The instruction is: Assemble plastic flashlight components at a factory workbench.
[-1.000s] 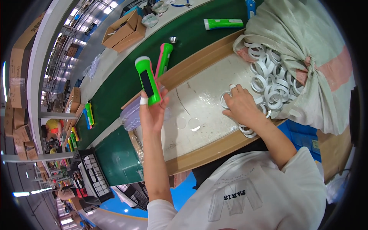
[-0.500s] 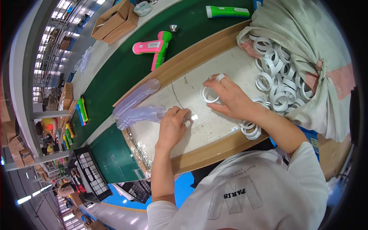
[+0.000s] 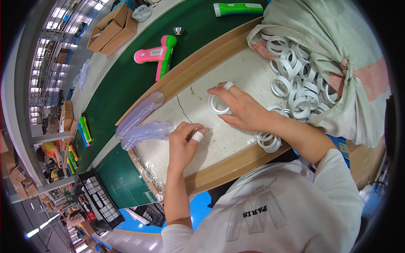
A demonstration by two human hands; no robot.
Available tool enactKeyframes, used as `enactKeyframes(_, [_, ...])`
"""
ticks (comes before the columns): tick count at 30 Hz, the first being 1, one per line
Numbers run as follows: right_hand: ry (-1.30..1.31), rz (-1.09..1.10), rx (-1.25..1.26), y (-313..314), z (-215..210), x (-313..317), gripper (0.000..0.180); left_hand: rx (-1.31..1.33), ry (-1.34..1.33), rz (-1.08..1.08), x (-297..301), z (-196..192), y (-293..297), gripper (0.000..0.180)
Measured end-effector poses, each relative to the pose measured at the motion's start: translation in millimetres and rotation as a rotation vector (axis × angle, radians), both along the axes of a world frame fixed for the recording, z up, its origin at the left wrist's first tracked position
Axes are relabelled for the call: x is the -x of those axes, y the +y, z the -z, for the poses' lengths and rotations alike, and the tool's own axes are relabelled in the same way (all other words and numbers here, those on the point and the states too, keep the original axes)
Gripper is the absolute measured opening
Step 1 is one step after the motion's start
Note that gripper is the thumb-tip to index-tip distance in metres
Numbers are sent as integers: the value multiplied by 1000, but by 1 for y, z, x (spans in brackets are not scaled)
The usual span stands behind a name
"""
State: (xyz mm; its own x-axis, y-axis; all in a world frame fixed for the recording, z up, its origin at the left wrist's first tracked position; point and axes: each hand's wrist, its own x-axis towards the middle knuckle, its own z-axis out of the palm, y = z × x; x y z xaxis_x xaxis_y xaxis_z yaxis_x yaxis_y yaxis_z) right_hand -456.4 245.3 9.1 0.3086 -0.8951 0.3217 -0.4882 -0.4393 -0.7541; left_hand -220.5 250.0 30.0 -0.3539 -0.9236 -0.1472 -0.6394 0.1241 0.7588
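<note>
— Where is the white plastic ring [image 3: 218, 104] relative to my hands right now?

— It lies flat on the pale, cracked tabletop [image 3: 253, 71], a little above the frame's centre. My right hand [image 3: 242, 109] is on it: fingers spread, fingertips resting along the ring's right edge, a white tape wrap on one finger. A ring has no long axis to speak of; it simply lies open side up.

— And my left hand?

— My left hand [image 3: 183, 141] sits lower and to the left, well apart from the ring, fingers curled in and pressed to the tabletop. It touches the right end of the clear plastic sleeve of stacked round pieces [image 3: 145, 131]; whether it pinches anything, I cannot tell.

— So which is nearer?

— The right, clearly. The ring lies up and right of my left hand, with bare tabletop between.

— Other rings?

— A small stack of white rings [image 3: 268, 141] by my right wrist, and many more spilling from the beige cloth sack [image 3: 337, 50] at upper right.
</note>
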Motion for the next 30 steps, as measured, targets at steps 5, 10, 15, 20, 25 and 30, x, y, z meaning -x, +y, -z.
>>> enactKeyframes(5, [-90,-132,-188,-2,-9,-3,68,-235,466,-218,41,-31,-20,23])
enactKeyframes(10, [-311,-75,-214,-6,-10,2,65,505,-3,-214,23,-1,-94,30])
enactKeyframes(15, [-327,-98,-249,-6,-21,4,67,634,-471,-219,5,9,-188,30])
enactKeyframes(20, [-394,-37,-167,-11,-7,-1,66,132,-348,-85,1,18,-236,35])
enactKeyframes(25, [-410,196,-264,-12,-12,8,63,-104,341,-218,31,-26,-193,34])
enactKeyframes(30, [-497,324,-328,-15,-22,20,65,-192,467,-72,25,-97,-116,40])
